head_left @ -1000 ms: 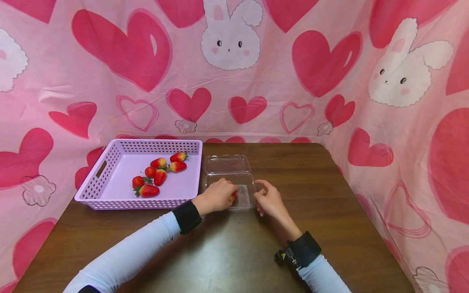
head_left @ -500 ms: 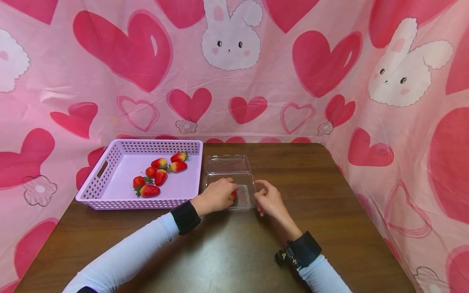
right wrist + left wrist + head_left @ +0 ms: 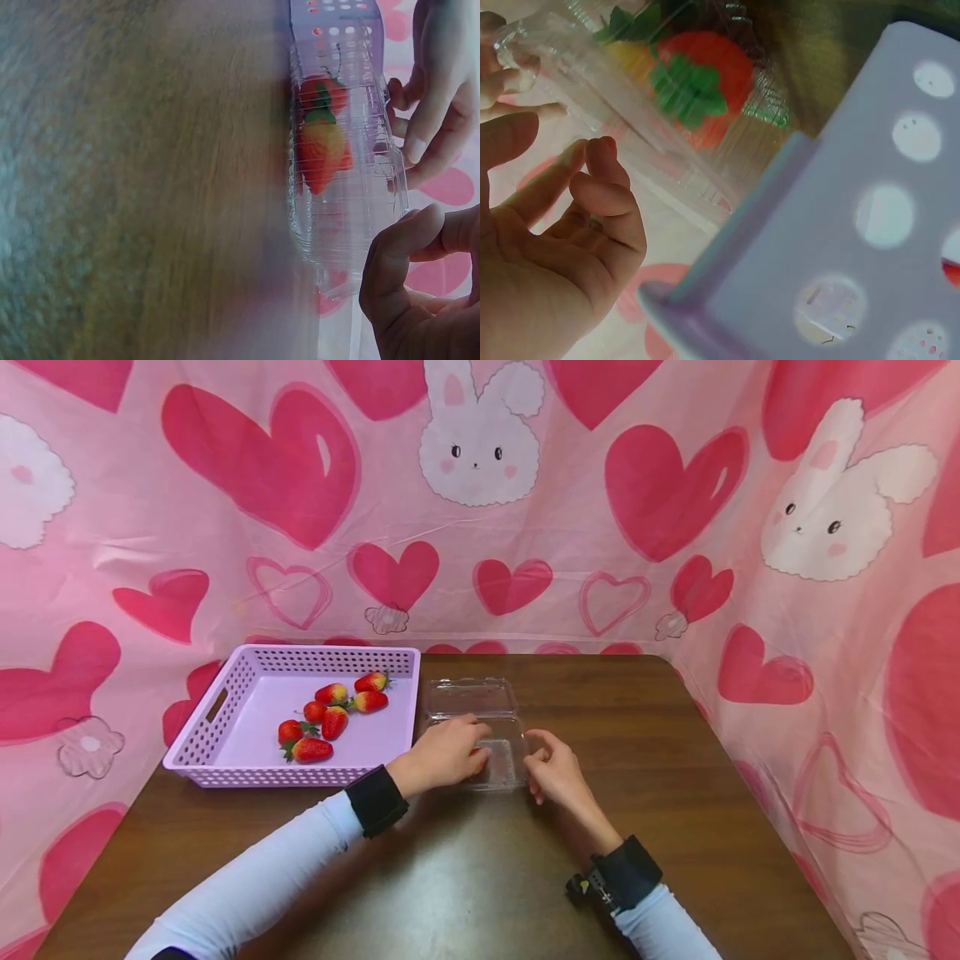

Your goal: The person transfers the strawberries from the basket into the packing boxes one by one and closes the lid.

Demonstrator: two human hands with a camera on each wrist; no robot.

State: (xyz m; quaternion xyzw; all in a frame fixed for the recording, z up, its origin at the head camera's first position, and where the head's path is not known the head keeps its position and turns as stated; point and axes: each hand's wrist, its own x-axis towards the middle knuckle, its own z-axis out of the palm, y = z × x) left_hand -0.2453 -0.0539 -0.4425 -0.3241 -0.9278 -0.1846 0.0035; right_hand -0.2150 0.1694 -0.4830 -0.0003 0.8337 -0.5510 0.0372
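Table [image 3: 675, 793] of dark wood, heart-print pink cloth [image 3: 225, 527] behind, lilac basket [image 3: 225, 739] with strawberries [image 3: 330, 718] left of clear box [image 3: 498, 760], left hand [image 3: 442, 756] relaxed over it, right hand [image 3: 555, 772] loose beside.

Both arms enter from the bottom of the head view, in pale blue sleeves with black wrist bands, and converge near the frame's centre. The left hand [image 3: 444, 753] lies palm down, fingers loosely curled and empty. The right hand [image 3: 553, 768], just right of centre, has relaxed, slightly bent fingers.
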